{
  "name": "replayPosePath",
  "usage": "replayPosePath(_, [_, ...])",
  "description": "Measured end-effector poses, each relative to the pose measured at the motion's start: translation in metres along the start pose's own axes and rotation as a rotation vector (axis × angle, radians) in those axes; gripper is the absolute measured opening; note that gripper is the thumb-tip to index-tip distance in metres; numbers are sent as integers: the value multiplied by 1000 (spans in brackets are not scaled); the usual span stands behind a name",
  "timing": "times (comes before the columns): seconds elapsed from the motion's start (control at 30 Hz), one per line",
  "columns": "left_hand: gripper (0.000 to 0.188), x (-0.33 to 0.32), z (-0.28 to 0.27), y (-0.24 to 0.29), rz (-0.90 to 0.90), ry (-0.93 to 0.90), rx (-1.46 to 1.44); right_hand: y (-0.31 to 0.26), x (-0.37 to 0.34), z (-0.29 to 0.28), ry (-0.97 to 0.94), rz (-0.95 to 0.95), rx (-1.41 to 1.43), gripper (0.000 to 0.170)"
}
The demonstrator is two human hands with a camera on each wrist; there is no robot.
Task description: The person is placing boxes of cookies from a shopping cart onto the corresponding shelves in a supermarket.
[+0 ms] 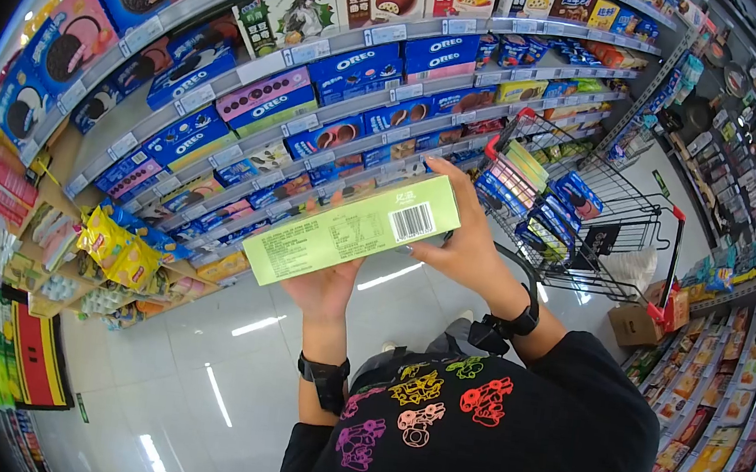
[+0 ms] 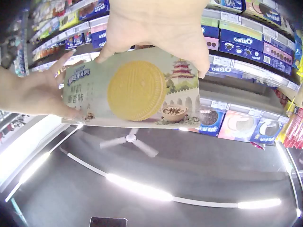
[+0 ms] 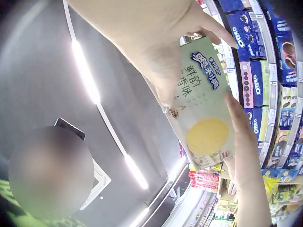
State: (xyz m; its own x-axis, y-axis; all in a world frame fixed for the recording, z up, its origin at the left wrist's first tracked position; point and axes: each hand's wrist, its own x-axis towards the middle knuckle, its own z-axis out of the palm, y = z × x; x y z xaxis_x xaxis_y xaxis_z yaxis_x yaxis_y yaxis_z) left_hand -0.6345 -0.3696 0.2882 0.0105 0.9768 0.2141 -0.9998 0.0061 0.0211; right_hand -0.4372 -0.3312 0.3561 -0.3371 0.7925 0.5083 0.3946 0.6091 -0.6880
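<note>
The green box (image 1: 351, 231) is held before the shelves (image 1: 310, 49), its long axis slanting from lower left to upper right in the head view. The left hand (image 1: 323, 291) grips it from beneath, the right hand (image 1: 470, 246) the upper-right end, near the barcode (image 1: 413, 222).

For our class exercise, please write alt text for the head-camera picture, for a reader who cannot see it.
A person's left hand and right hand hold a light green box with a barcode, the right at one end. Beyond are shop shelves of mostly blue boxes; a shopping cart with more boxes stands to the right.
</note>
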Motion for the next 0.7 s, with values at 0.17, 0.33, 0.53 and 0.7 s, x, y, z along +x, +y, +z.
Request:
replayPosePath(0.17, [73, 0, -6, -2, 7, 19, -25, 13, -4, -1, -80, 5, 224, 87])
replayPosePath(0.33, [74, 3, -9, -7, 13, 73, -19, 41, -12, 5, -105, 73, 464, 76])
replayPosePath(0.53, [74, 8, -10, -13, 47, 140, -40, 41, -17, 4, -161, 382, 849, 64])
replayPosePath(0.7, [68, 7, -11, -10, 67, 141, -39, 48, -19, 9, -204, 409, 1016, 67])
